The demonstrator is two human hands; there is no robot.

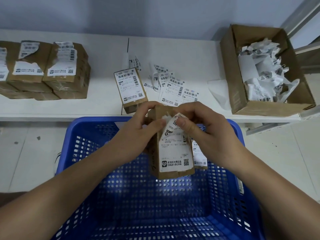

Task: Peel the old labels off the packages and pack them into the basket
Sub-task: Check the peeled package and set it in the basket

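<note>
We hold brown package (170, 149) above blue basket (138, 196), near its far rim. Left hand (138, 134) grips package's left side, fingers curled over top edge. Right hand (199, 129) pinches lifted top corner of old label (174, 149), thumb against paper. Label's lower part still stuck down. Advice: we pull low and slow, back along package face, so paper comes off whole rather than tearing. Second labelled package (199, 153) visible just behind right hand; cannot tell if it rests in basket. Scrap carton (266, 70) waits on tabletop (103, 104) for waste.
</note>
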